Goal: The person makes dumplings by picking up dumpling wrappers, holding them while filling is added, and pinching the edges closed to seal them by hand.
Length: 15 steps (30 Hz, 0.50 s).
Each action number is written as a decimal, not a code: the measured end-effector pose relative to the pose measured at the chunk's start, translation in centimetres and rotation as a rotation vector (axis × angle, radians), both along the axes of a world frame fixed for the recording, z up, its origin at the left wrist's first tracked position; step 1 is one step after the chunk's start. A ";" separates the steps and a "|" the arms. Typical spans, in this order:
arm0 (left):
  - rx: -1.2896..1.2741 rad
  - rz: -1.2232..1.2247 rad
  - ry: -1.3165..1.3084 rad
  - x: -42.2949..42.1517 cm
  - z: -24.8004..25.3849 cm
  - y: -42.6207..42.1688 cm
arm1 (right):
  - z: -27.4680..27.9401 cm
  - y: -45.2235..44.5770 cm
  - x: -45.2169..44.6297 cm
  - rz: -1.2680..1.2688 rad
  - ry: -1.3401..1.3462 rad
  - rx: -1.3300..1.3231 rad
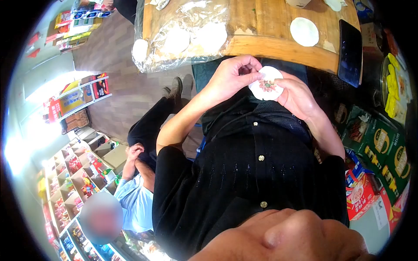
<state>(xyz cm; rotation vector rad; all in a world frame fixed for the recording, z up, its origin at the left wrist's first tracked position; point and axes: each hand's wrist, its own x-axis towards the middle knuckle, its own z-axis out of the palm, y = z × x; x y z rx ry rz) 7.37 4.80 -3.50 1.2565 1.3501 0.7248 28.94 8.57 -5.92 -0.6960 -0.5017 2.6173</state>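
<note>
- Head view, hands: left hand (238, 77) pinching the upper-left edge of a round wrapper (262, 92); right hand (297, 93) cupped at its right side, thumb over the edge
- Wrapper: held flat in front of the black shirt (235, 174), just off the edge of the wooden table (261, 43), pink filling (267, 85) flecked with green at its centre
- Table: another white round (304, 31), clear plastic sheet (191, 17), dark phone (350, 52) at the right edge
- Labels: printing on green cartons (383, 143) and red box (362, 196), too small to read
</note>
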 end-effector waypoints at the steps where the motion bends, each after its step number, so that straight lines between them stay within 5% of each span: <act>1: -0.001 -0.008 0.024 0.1 -0.1 0.1 | -0.2 -0.1 0.1 -0.006 -0.009 0.004; 15: -0.020 0.066 -0.008 2.3 0.0 0.6 | -0.8 0.2 2.2 -0.022 -0.023 0.031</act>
